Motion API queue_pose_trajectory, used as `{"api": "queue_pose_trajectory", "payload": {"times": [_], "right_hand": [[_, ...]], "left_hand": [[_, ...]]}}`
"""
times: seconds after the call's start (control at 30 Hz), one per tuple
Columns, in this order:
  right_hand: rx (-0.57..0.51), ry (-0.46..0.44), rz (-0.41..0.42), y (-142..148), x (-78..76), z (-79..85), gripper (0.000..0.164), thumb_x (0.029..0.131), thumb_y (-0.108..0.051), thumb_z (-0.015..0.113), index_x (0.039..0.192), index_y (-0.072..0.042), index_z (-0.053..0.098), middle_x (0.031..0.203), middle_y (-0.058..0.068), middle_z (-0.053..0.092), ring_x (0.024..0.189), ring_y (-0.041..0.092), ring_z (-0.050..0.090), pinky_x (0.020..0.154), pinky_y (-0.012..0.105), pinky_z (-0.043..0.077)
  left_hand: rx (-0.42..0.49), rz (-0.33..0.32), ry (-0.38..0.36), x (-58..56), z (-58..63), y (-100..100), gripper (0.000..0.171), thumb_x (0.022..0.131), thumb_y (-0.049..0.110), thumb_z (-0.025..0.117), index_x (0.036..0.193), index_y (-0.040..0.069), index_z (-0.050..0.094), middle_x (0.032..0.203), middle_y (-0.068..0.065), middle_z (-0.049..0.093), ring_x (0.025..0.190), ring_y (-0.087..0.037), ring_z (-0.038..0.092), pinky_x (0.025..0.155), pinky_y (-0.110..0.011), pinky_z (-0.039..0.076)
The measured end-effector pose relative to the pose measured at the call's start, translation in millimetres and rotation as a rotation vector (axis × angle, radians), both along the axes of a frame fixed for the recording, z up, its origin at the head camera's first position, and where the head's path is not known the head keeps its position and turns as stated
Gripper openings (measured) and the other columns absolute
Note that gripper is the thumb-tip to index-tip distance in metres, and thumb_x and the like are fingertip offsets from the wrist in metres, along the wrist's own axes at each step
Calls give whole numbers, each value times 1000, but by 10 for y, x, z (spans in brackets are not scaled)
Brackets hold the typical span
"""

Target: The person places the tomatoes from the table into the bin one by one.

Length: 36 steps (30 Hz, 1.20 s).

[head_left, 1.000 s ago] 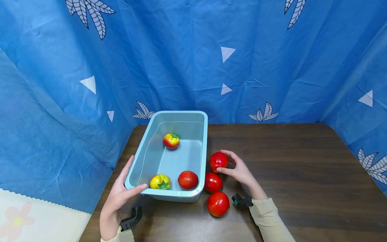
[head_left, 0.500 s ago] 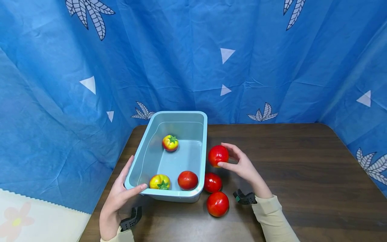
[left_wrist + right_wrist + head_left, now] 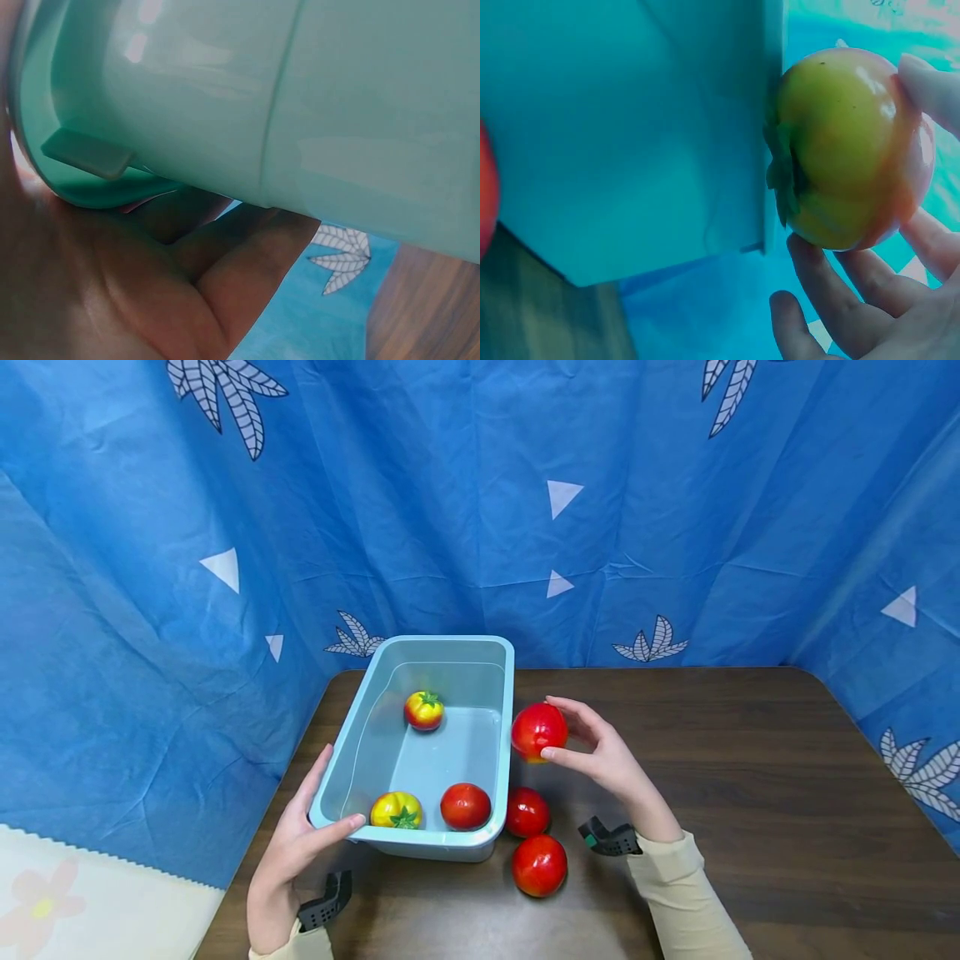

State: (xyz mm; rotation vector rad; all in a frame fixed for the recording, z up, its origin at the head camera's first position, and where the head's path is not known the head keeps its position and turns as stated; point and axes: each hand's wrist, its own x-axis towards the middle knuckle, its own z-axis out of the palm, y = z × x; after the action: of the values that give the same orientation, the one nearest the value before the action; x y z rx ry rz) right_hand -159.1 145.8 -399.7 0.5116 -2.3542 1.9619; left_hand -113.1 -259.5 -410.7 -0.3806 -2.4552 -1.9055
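Observation:
A light blue plastic bin [image 3: 487, 838] stands on the left of the table. My left hand [image 3: 296, 835] holds its near left corner, thumb over the rim and fingers along the outside, partly under it in the left wrist view [image 3: 202, 270]. My right hand [image 3: 603, 756] pinches a shiny red tomato [image 3: 539, 731] between thumb and fingers, raised beside the bin's right rim. In the right wrist view this tomato [image 3: 847, 150] shows a yellowish underside and green leaves facing the bin. Inside the bin lie a red tomato [image 3: 466, 807], a yellow tomato [image 3: 397, 811] and a red-yellow one [image 3: 424, 711].
Two more red tomatoes, a far one [image 3: 527, 812] and a near one [image 3: 540, 866], lie on the dark wooden table [image 3: 750, 793] right of the bin. A blue patterned curtain [image 3: 480, 527] hangs behind. Pale cloth [image 3: 90, 893] shows at lower left.
My right hand has lifted the red tomato from beside the other two, up and away from the table, close to the bin's rim. The left hand has stayed on the bin.

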Motion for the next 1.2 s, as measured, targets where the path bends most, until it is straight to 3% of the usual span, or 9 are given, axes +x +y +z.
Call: {"api": "queue_pose_trajectory", "payload": {"times": [0.43,0.83,1.2], "right_hand": [[-39,57,80,-134,-11,214,69,78,-13,75,139,-18,43,134,2,46,117,27,47,85,42,50],[-46,78,152,-325,1,263,66,80,-16,73,139,-17,43,134,3,47,119,27,48,87,41,48],[-36,53,154,-460,29,243,67,78,-20,76,137,-21,43,134,0,47,121,25,45,85,42,50]], "left_hand": [[-1,4,-8,6,-1,7,95,77,-3,69,152,21,14,151,-13,20,119,-29,35,86,-24,46],[5,-5,5,10,-12,7,96,77,-4,69,152,20,14,151,-14,20,118,-30,36,86,-25,47],[1,0,-7,11,-11,3,95,78,-4,69,152,21,14,151,-14,19,119,-29,35,86,-25,47]]}}
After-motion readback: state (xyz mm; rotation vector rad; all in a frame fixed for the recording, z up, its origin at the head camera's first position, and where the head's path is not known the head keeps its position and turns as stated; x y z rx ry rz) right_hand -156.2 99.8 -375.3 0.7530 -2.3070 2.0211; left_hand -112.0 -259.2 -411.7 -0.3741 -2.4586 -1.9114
